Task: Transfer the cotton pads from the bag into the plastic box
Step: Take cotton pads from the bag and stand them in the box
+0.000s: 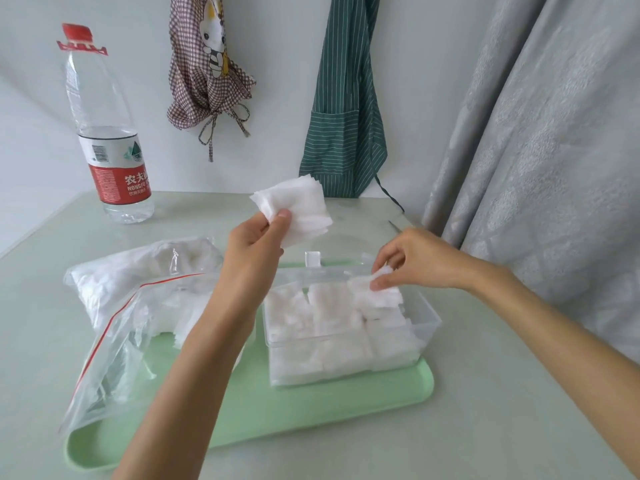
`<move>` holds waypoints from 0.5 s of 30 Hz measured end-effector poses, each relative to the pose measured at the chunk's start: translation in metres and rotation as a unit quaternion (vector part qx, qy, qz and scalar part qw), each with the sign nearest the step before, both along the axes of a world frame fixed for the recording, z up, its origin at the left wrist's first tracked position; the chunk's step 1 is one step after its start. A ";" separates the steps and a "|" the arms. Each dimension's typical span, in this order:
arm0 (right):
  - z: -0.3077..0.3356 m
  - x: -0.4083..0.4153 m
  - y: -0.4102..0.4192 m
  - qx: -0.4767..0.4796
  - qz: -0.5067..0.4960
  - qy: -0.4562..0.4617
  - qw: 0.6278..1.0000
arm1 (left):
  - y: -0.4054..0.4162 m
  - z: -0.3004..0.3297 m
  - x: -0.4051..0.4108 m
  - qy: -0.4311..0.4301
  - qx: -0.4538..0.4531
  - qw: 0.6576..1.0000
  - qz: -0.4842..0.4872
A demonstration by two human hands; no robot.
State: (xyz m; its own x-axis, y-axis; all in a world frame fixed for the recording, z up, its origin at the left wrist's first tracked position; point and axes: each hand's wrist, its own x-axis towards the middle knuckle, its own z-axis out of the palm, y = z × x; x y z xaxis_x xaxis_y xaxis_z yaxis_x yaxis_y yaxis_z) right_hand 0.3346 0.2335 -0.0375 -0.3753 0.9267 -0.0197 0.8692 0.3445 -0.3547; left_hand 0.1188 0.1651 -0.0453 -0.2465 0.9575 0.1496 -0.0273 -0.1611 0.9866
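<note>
On green tray (311, 410): plastic box (424, 327) nearly full, bag (114, 327) part-emptied; left hand (254, 249) pinching cotton pads (298, 206), right hand (419, 259) pinching pads in box.

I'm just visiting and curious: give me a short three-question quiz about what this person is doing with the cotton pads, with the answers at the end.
1. True or false: the left hand holds a stack of cotton pads up above the table.
2. The right hand is: A) gripping the water bottle; B) pinching cotton pads at the plastic box; C) resting flat on the green tray.
3. Fill in: the zip bag lies to the ____ of the plastic box, as the person sees it.

Key: 1 true; 2 B; 3 left.
</note>
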 end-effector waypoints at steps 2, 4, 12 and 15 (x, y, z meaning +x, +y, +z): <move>-0.004 -0.003 0.003 0.035 0.013 -0.079 0.996 | 0.000 0.001 -0.001 -0.001 0.003 1.000 -0.003; -0.006 -0.007 0.003 0.097 0.036 -0.151 0.983 | 0.000 0.001 -0.002 -0.005 0.004 1.000 -0.004; -0.001 -0.012 -0.011 0.155 0.072 -0.166 0.971 | 0.000 0.000 -0.002 0.008 -0.008 1.000 -0.015; -0.009 -0.013 -0.013 0.067 0.057 -0.137 0.987 | -0.001 0.000 0.000 0.011 -0.014 1.000 -0.022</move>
